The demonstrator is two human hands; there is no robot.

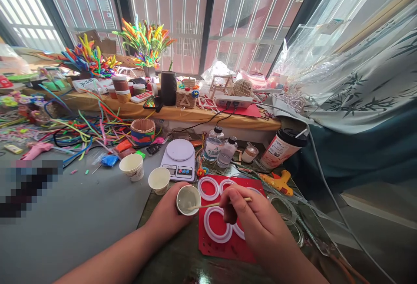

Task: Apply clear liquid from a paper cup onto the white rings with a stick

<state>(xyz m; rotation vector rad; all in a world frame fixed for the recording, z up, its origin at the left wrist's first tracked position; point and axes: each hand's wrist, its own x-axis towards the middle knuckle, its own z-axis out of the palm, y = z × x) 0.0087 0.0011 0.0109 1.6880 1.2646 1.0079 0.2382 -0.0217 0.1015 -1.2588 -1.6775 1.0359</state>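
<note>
Above the tabletop (172,255), my left hand (171,209) grips a cup (179,211), my right hand (256,214) a stick (210,206); tilting could spill liquid (185,199)

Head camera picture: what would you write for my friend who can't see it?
A person's left hand holds a paper cup of liquid while the right hand holds a thin wooden stick dipped in it. Pale ring-shaped molds lie on a red sheet, partly hidden by the right hand. Beyond are a digital scale and two black-capped bottles.
</note>
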